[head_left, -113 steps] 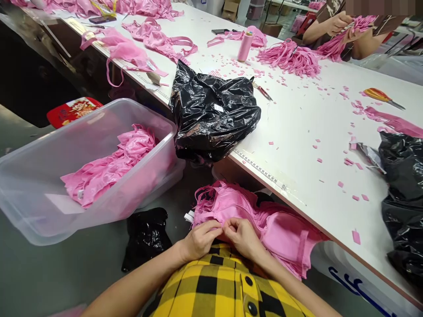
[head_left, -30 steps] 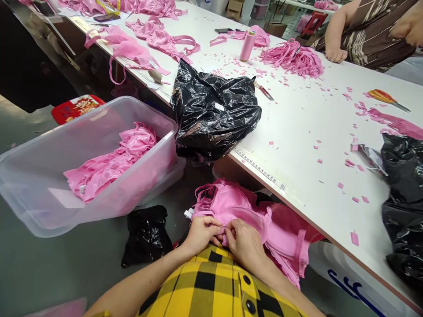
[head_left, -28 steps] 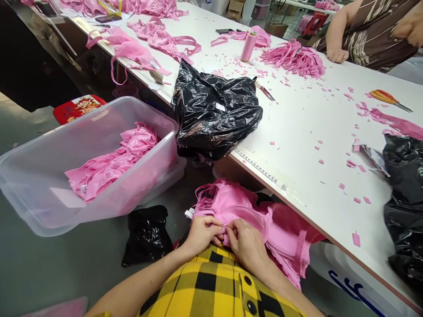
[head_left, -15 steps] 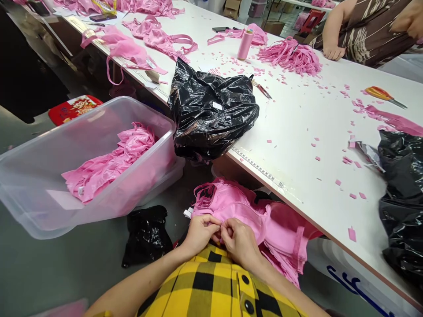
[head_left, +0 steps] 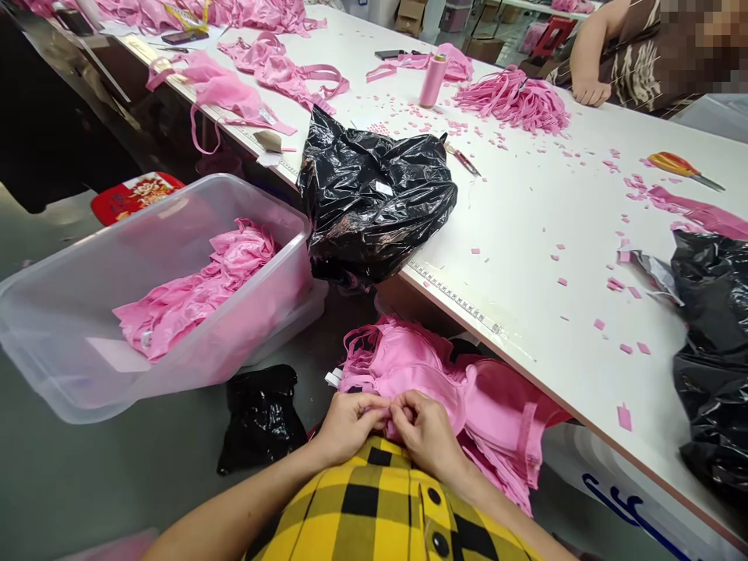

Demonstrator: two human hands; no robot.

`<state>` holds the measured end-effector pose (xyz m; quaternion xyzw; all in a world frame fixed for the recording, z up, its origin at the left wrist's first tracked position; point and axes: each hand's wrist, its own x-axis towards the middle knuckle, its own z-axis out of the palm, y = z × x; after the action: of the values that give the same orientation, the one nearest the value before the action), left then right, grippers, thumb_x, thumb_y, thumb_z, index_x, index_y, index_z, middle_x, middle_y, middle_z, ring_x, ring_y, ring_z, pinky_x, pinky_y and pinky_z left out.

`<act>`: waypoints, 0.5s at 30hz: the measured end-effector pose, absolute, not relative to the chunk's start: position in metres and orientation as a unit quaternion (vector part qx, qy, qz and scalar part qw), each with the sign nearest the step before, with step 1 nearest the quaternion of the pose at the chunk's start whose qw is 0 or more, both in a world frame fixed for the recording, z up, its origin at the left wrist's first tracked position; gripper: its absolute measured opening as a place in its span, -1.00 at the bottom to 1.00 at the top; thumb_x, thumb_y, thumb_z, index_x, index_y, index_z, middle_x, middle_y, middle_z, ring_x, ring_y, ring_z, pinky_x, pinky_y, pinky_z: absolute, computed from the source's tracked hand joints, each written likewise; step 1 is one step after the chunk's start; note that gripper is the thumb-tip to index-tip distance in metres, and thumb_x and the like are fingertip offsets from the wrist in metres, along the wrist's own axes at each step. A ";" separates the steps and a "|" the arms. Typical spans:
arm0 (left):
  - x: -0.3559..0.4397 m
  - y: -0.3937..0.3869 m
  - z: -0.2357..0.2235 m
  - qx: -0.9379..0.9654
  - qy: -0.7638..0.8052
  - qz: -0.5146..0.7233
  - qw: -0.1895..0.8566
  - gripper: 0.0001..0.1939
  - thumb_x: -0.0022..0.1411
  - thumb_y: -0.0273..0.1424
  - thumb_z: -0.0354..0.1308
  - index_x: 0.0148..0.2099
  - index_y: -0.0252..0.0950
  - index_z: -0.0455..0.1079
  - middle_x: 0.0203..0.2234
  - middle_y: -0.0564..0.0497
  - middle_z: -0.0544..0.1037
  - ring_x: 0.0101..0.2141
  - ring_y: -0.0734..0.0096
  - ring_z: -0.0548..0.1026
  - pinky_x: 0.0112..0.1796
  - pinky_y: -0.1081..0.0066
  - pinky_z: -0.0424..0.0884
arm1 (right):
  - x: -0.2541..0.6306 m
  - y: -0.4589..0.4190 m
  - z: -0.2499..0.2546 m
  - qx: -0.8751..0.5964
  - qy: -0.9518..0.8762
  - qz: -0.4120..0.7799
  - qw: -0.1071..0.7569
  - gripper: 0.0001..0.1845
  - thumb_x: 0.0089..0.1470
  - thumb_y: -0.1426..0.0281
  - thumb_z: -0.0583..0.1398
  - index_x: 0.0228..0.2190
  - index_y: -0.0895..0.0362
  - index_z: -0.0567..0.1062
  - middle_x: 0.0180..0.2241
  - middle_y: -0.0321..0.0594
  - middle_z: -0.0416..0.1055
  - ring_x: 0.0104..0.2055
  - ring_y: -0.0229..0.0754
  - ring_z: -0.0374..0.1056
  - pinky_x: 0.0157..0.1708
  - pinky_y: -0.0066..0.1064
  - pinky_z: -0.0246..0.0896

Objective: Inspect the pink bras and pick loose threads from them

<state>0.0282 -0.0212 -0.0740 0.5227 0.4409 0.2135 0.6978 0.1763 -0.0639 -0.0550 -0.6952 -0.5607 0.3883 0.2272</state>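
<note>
Beside the white table [head_left: 526, 202], pink bras [head_left: 432, 374] are piled near its edge; a bit of pink fabric is seemingly pinched by left hand [head_left: 352, 425] and right hand [head_left: 425, 428], fingertips closed together.

We are in a garment workshop: on 1 long white tabletop [head_left: 526, 234] we see pink bras [head_left: 274, 66], 1 thread cone [head_left: 433, 80], scissors [head_left: 683, 169] and many fabric scraps [head_left: 615, 284].

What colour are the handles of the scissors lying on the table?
Orange-yellow handles, clearest in the head view.
</note>
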 end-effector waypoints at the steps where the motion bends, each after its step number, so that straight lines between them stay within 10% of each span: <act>1: 0.030 -0.021 -0.075 0.481 0.456 0.222 0.715 -0.82 0.01 -0.38 0.15 -0.33 -0.35 0.52 -0.50 -0.05 0.56 -0.52 0.35 0.52 -0.40 0.35 0.48 | 0.176 -0.064 -0.056 -0.692 -0.579 0.366 0.229 -0.82 0.02 0.45 0.06 -0.58 0.14 0.36 -0.61 -0.29 0.36 -0.57 -0.28 0.26 -0.54 -0.51 0.07; 7: 0.042 -0.016 -0.073 0.426 0.464 0.281 0.724 -0.90 -0.07 -0.46 0.15 -0.45 -0.34 0.48 -0.52 -0.01 0.52 -0.53 0.40 0.49 -0.52 0.45 0.46 | 0.172 -0.059 -0.056 -0.652 -0.694 0.210 0.223 -0.80 0.04 0.48 0.02 -0.54 0.17 0.38 -0.56 -0.22 0.34 -0.52 -0.25 0.25 -0.51 -0.47 0.06; 15: 0.030 -0.020 -0.072 0.491 0.495 0.243 0.674 -0.89 -0.07 -0.52 0.16 -0.46 -0.30 0.52 -0.54 0.02 0.53 -0.60 0.50 0.42 -0.49 0.48 0.41 | 0.194 -0.051 -0.030 -0.621 -0.691 0.329 0.167 -0.81 0.06 0.50 0.06 -0.54 0.16 0.38 -0.55 -0.28 0.35 -0.52 -0.29 0.24 -0.52 -0.50 0.05</act>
<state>0.0302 -0.0203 -0.0717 0.4909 0.4953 0.2430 0.6743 0.1939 -0.0509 -0.0303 -0.6213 -0.6912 0.3290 0.1673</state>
